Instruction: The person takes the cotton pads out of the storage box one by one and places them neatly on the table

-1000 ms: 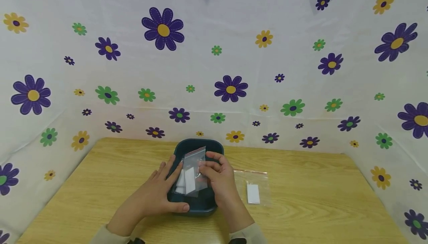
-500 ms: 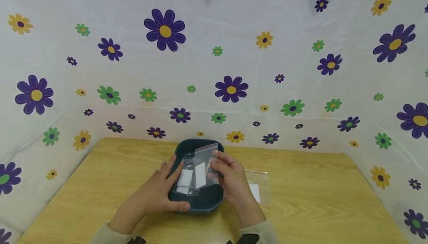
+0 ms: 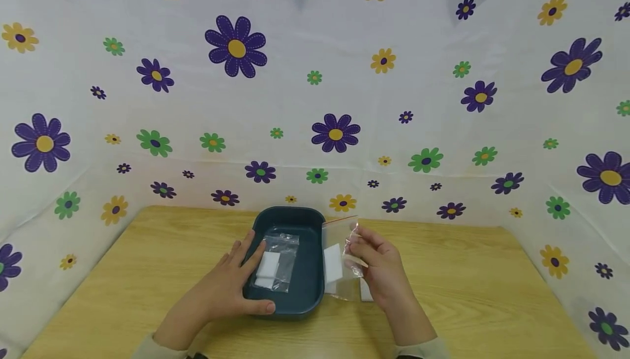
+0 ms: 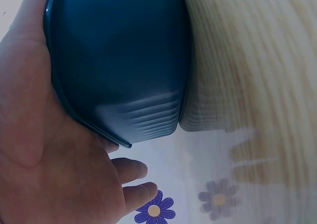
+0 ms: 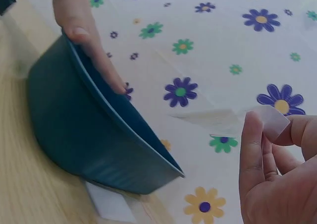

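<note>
Our left hand (image 3: 228,282), fingers straight and spread, rests on the dark basin (image 3: 306,277) at nine o'clock; our right hand (image 3: 381,268) pinches a clear bag (image 3: 338,249) at three. Bagged white blocks (image 3: 268,266) lie inside toward eight; another block (image 3: 366,291) shows on the table (image 3: 472,288) toward four.

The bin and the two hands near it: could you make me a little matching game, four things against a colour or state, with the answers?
Things:
1. Bin
2. Left hand
3. Right hand
4. Table

Colour or state:
A. Pinching a clear bag
B. Yellowish, wood-grained
C. Touching the bin's rim
D. Dark blue-green

Pairs: 1-D, 2-C, 3-A, 4-B
</note>
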Demonstrator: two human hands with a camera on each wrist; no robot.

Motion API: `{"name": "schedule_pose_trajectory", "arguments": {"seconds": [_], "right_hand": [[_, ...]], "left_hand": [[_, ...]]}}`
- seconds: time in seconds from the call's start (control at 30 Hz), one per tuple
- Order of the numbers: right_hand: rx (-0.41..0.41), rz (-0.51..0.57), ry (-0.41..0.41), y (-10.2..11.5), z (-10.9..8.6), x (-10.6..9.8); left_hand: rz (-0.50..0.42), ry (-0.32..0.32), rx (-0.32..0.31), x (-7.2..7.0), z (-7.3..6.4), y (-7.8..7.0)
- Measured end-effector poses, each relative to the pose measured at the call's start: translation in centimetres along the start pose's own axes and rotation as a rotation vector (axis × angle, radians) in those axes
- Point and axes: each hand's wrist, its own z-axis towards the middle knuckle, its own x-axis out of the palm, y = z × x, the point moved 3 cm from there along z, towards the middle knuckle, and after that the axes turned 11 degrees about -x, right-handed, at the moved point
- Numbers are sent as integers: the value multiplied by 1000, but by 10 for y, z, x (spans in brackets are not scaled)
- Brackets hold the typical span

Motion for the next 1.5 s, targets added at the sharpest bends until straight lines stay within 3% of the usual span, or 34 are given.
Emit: {"name": "schedule_pose_trajectory", "arguments": {"seconds": [0.33, 0.9, 1.17, 1.5], "right_hand": [[-3, -27, -11, 21, 16, -28], [-9, 1, -89, 26, 17, -61], [15, -73, -86, 26, 18, -76], [49, -207, -118, 22, 22, -95]], "left_hand": [[-8, -15, 15, -8, 2, -3], [-3, 10, 8, -3, -1, -2], [-3, 31, -8, -2, -1, -3], [-14, 6, 17, -4, -3, -4]]}}
